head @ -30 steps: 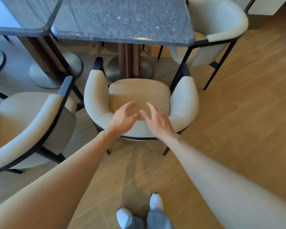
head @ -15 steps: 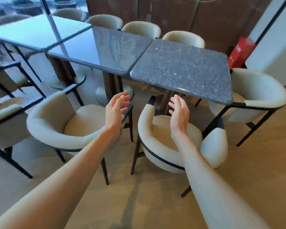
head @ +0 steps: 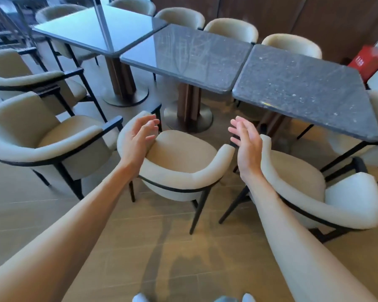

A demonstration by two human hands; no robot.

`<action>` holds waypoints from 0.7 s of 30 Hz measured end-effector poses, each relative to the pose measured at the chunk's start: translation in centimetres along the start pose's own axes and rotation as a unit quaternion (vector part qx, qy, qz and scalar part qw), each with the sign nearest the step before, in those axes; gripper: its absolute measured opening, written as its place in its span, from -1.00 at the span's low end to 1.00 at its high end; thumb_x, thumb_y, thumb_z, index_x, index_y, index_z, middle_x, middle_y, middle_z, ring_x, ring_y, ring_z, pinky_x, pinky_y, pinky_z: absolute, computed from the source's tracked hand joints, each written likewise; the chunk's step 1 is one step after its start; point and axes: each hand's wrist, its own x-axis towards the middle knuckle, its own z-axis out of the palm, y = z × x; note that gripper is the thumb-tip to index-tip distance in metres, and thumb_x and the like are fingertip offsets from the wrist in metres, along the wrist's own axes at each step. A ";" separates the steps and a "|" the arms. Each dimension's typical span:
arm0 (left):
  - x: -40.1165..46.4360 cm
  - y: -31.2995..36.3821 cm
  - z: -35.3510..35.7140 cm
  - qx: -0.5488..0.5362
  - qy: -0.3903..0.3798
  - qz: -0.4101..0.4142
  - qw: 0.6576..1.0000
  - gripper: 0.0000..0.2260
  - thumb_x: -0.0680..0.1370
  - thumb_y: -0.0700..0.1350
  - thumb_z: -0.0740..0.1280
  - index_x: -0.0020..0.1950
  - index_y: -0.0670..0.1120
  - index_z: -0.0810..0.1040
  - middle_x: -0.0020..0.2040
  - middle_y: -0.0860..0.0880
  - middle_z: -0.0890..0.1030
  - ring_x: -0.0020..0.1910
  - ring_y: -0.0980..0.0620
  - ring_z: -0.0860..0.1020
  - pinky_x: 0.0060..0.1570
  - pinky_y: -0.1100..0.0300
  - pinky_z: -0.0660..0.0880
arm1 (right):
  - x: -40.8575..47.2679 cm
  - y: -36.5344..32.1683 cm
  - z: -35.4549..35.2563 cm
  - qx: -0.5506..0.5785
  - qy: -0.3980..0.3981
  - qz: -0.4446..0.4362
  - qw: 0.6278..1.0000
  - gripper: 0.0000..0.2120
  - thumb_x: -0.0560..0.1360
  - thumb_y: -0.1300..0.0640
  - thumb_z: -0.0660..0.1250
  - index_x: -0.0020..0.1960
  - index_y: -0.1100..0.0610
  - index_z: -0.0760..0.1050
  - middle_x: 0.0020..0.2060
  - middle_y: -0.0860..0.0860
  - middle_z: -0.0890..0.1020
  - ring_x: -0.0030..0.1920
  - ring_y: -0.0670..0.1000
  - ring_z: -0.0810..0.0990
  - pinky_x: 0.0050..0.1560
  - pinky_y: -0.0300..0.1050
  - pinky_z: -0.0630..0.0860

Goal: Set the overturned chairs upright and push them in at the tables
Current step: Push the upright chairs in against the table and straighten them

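Note:
A cream armchair point(head: 179, 158) with black legs stands upright in front of me, facing the middle dark stone table point(head: 188, 55) but a little short of it. My left hand point(head: 138, 138) hovers over its left arm with fingers relaxed, palm turned inward. My right hand point(head: 247, 140) hangs above the gap beside its right arm, fingers straight, holding nothing. To the right a second cream chair point(head: 314, 188) stands upright, partly under the speckled table point(head: 303, 83). A third chair point(head: 52, 138) stands upright at the left.
Several more cream chairs ring the three joined tables, all upright. Table pedestals point(head: 188, 107) rise behind the near chair. A red box point(head: 367, 59) sits by the wall at the right. Open wooden floor point(head: 162, 258) lies around my feet.
The view has swung left and pulled back from the right chair to the middle one. Both hands lifted off the first chair's back and now hover apart, empty.

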 end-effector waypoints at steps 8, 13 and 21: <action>6.6 -2.5 -6.8 0.123 -0.115 -0.048 0.985 -0.62 0.56 0.11 0.24 0.32 0.00 0.54 0.27 0.00 0.59 0.28 0.00 0.54 0.37 -0.12 0.43 | -1.4 1.6 8.2 -0.061 0.022 0.041 0.997 -0.58 0.62 -0.13 0.20 0.35 0.06 0.52 0.25 -0.02 0.63 0.24 -0.08 0.59 0.29 -0.07 0.53; 11.4 -6.5 -7.0 0.155 -0.162 -0.063 0.972 -0.71 0.64 0.02 0.26 0.34 -0.01 0.51 0.25 0.06 0.56 0.28 0.02 0.51 0.36 -0.01 0.43 | 0.6 5.4 11.7 -0.073 0.019 0.070 0.995 -0.57 0.60 -0.16 0.21 0.36 0.04 0.51 0.24 -0.09 0.62 0.24 -0.13 0.58 0.26 -0.21 0.51; 20.8 -15.7 -7.6 0.261 -0.253 -0.130 0.922 -0.61 0.60 0.13 0.31 0.41 0.11 0.43 0.25 0.11 0.55 0.29 0.05 0.49 -0.03 0.41 0.37 | 4.7 16.2 17.1 -0.225 -0.126 0.208 0.944 -0.50 0.58 -0.23 0.25 0.42 -0.01 0.41 0.32 -0.08 0.53 0.32 -0.03 0.51 0.18 -0.23 0.43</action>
